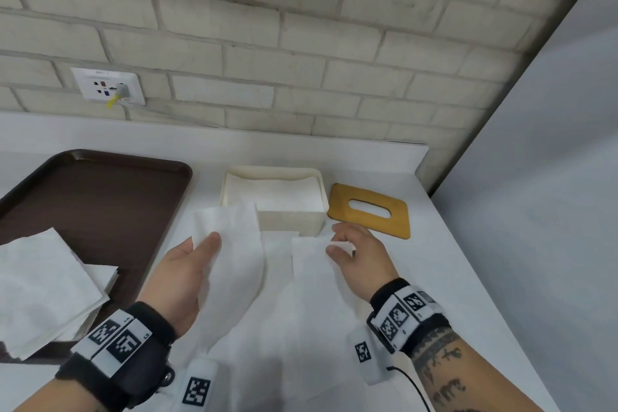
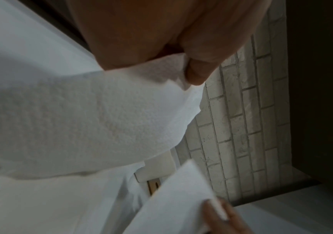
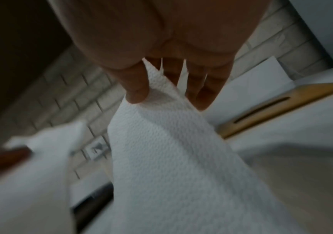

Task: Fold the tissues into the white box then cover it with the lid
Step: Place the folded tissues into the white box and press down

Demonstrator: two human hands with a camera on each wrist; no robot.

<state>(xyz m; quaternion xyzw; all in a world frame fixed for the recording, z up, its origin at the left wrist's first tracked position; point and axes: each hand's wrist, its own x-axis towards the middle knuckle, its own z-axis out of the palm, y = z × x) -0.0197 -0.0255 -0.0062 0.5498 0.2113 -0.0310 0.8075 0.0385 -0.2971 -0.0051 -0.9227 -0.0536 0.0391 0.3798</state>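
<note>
A white tissue (image 1: 234, 254) is held up over the counter by both hands. My left hand (image 1: 197, 254) pinches its left top corner, thumb on top; the same tissue (image 2: 93, 120) fills the left wrist view. My right hand (image 1: 341, 244) pinches its right top corner, and that corner of the tissue (image 3: 161, 126) shows between thumb and fingers. Just behind stands the open white box (image 1: 272, 199) with folded tissues inside. The wooden lid (image 1: 369, 211) with its slot lies flat to the right of the box, and the lid (image 3: 277, 106) shows again in the right wrist view.
A dark brown tray (image 1: 97, 197) sits at the left with a stack of white tissues (image 1: 43, 288) on its near end. A brick wall with a power socket (image 1: 108, 85) runs behind the counter. The counter edge drops off at the right.
</note>
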